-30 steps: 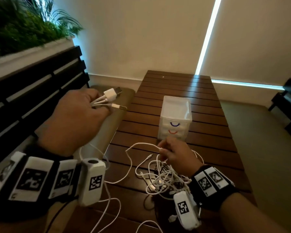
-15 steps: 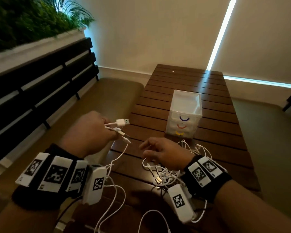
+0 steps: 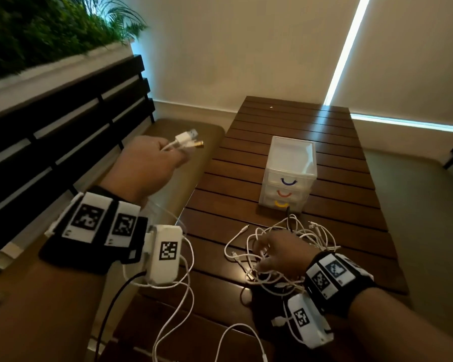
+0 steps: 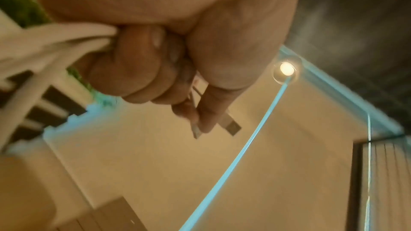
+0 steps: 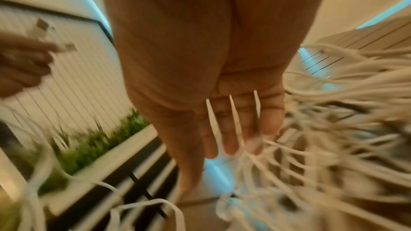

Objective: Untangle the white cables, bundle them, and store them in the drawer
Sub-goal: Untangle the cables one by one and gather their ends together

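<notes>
A long table (image 3: 285,142) of dark wooden slats runs away toward a pale wall (image 3: 233,48), where a thin strip of bright light (image 3: 343,50) slants down to the far end of the table. Left of the table is a brown cushioned bench (image 3: 178,142) with a black slatted backrest (image 3: 63,121), and above the backrest a white planter of green leaves (image 3: 37,30).

On the middle of the table stands a small clear plastic drawer unit (image 3: 288,176) with three drawers, all closed, their curved handles purple, red and yellow from top to bottom. What the drawers hold cannot be made out through the fronts.

Just in front of the drawer unit, on the near part of the table, lies the tangle of white cables (image 3: 306,239). The right hand (image 3: 280,254) rests on this tangle with fingers straight and slightly spread, strands running under and past the fingertips; no strand is visibly held.

The left hand (image 3: 144,165) is raised over the bench, left of the drawer unit, its fingers curled tight round a few cable ends (image 3: 186,142), the plugs sticking out past the thumb. From that fist, white leads hang down past the wrist and off the near edge of the table.
</notes>
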Demonstrator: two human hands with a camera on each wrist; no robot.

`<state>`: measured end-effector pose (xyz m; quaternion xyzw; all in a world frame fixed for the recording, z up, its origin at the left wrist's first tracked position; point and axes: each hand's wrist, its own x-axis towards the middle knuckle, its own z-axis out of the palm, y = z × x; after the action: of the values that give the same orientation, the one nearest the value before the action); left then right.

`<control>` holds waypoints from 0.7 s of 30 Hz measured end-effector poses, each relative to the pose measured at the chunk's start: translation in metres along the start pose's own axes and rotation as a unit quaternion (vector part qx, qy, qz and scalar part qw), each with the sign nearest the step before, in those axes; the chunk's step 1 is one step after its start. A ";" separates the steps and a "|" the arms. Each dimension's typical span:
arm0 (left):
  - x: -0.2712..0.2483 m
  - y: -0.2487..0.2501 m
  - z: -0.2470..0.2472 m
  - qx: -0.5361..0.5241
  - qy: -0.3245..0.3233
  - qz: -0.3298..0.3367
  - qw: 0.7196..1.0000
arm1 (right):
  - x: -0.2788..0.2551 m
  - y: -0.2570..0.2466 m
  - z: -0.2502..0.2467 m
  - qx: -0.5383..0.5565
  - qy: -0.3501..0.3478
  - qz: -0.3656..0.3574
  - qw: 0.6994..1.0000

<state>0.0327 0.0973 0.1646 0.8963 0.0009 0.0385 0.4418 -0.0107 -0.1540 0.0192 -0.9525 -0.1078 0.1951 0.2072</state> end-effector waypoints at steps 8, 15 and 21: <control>-0.003 0.037 0.034 -0.315 -0.143 -0.015 0.938 | 0.020 -0.116 -0.024 0.391 0.023 -0.228 0.892; 0.008 0.026 -0.010 -0.406 -0.112 -0.033 0.906 | 0.030 -0.091 -0.030 0.650 -0.012 -0.186 0.737; 0.016 0.019 -0.030 -0.381 -0.025 0.004 0.924 | 0.024 -0.055 -0.025 0.465 -0.060 -0.184 0.864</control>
<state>0.0461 0.1104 0.1987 0.6607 -0.0279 0.0155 0.7500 0.0145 -0.1068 0.0558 -0.6953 -0.1897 0.2375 0.6513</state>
